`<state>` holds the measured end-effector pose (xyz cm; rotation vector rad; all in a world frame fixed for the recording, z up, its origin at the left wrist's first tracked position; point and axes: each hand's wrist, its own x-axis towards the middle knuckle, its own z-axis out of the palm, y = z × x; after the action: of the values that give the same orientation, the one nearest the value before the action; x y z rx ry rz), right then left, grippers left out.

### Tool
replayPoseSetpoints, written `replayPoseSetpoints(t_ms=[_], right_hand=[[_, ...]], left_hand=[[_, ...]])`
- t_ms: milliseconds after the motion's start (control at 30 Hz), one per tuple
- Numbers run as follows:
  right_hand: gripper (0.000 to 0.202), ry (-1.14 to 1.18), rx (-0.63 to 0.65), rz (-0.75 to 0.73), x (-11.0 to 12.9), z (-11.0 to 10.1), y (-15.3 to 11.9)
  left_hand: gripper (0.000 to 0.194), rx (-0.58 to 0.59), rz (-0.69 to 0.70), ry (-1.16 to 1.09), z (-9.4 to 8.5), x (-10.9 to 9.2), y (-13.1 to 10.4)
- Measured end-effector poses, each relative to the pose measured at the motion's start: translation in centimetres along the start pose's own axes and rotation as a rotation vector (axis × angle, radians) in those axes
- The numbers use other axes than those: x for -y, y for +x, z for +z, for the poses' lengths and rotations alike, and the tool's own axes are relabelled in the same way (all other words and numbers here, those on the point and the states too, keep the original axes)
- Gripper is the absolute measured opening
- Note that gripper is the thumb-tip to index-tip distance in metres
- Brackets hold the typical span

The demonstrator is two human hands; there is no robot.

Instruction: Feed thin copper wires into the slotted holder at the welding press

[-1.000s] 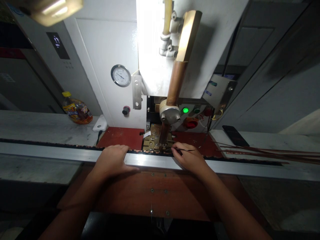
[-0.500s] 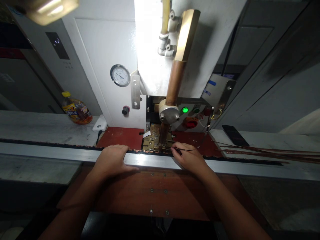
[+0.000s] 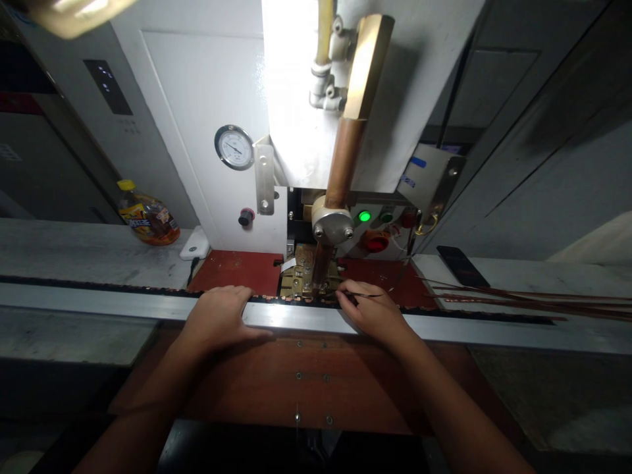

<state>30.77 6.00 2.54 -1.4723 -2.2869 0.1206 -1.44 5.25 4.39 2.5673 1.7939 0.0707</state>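
Observation:
A long silvery metal bar (image 3: 296, 316) runs across the view, with a dark strip bearing copper-coloured pieces (image 3: 123, 288) along its far edge. My left hand (image 3: 222, 313) grips the bar left of the machine, its thumb on the near side and its fingers over the top. Just right of the electrode, my right hand (image 3: 368, 306) pinches a thin dark pointed tool (image 3: 365, 294) beside the strip. The copper electrode (image 3: 322, 263) comes down onto the strip in front of a brass fixture (image 3: 299, 273), between my two hands.
A drink bottle (image 3: 148, 217) and a small white box (image 3: 195, 243) stand at the left. On the right lie a dark phone (image 3: 461, 266) and thin copper strips (image 3: 533, 299). The machine carries a gauge (image 3: 234, 147) and a lit green button (image 3: 364, 216).
The whole view has shifted very slightly. Both hands, the bar and the electrode keep the same places relative to each other.

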Motion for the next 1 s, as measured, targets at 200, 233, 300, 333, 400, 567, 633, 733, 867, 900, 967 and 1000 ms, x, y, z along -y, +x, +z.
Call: replayPoseSetpoints(t_ms=[200,233,300,333,400,567,633,733,867,900,967,1000], right_hand=[[0.022,-0.006,-0.023,-0.013,-0.08,0.23,-0.05],[0.022,-0.008,-0.028,-0.013,-0.11,0.27,-0.07],[0.022,-0.012,-0.031,-0.016,-0.14,0.31,-0.10],[0.022,-0.013,-0.031,-0.018,-0.14,0.31,-0.11],[0.023,-0.006,-0.030,-0.021,-0.13,0.28,-0.12],[0.024,-0.008,-0.033,-0.028,-0.07,0.15,-0.14],[0.024,-0.011,-0.039,-0.028,-0.05,0.13,-0.16],[0.023,-0.010,-0.044,-0.021,-0.02,0.12,-0.18],[0.024,-0.014,-0.035,-0.017,0.00,0.07,-0.16],[0.024,-0.012,-0.032,-0.019,0.00,0.07,-0.15],[0.024,-0.006,-0.030,-0.018,-0.02,0.08,-0.14],[0.023,-0.003,-0.032,-0.018,-0.03,0.09,-0.14]], left_hand=[[0.076,-0.012,0.007,-0.003,0.15,0.11,-0.02],[0.075,-0.015,0.011,-0.003,0.19,0.15,-0.03],[0.075,-0.018,0.012,-0.001,0.25,0.21,-0.02],[0.075,-0.018,0.013,-0.001,0.27,0.23,-0.02],[0.074,-0.018,0.012,-0.002,0.27,0.23,-0.02],[0.074,-0.017,-0.005,-0.010,0.17,0.07,-0.06],[0.072,-0.014,-0.014,-0.019,0.12,0.01,-0.06],[0.071,-0.011,-0.020,-0.020,0.08,-0.06,-0.06],[0.073,-0.005,-0.013,-0.005,0.07,-0.11,-0.05],[0.073,-0.004,-0.011,-0.003,0.08,-0.12,-0.05],[0.073,-0.005,-0.012,-0.001,0.09,-0.13,-0.05],[0.073,-0.006,-0.014,-0.001,0.10,-0.15,-0.04]])
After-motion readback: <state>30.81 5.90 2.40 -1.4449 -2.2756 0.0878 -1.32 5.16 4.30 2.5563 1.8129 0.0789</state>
